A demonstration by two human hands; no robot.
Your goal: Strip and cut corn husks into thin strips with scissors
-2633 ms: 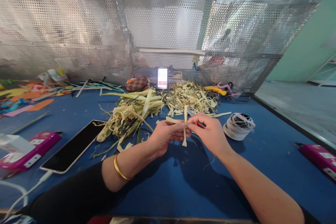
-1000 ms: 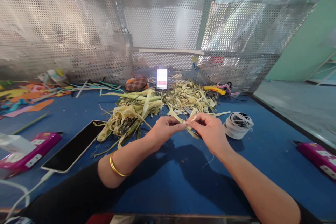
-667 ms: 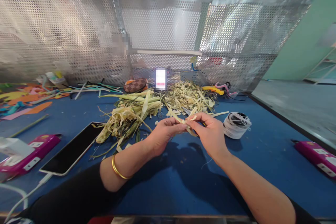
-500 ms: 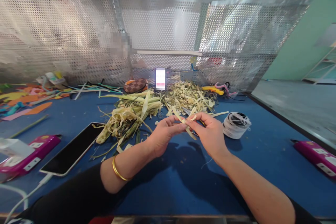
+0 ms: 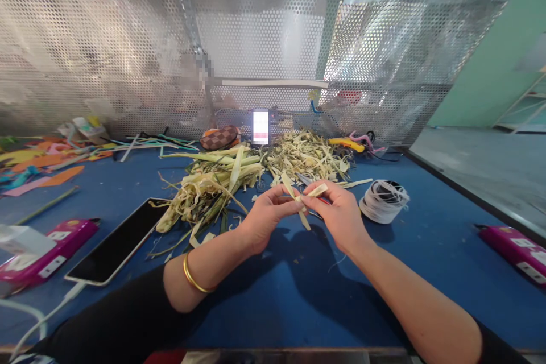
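Pale yellow-green husk strips (image 5: pixel 305 219) cross between my fingertips, raised above the blue table (image 5: pixel 264 313), roughly midway between its left and right edges. My left hand (image 5: pixel 267 213) pinches them near the crossing, thumb against forefinger, with a gold bangle (image 5: pixel 191 278) above its wrist. My right hand (image 5: pixel 339 210) pinches from the other side, thumb and forefinger meeting my left fingertips; a slim red thing (image 5: pixel 325 201) shows beside those fingers, too covered to name.

Beyond my left hand lies a bundle of husks (image 5: pixel 209 187); towards the far edge, a loose heap of husk shreds (image 5: pixel 309 156). A wound coil of white cord (image 5: pixel 384 205) stands just beyond my right hand, towards the right edge. Nearer the left edge, a dark-screened phone (image 5: pixel 115 244) lies aslant, plugged into a white cable (image 5: pixel 70 292), with a magenta power strip (image 5: pixel 55 250) beside it.
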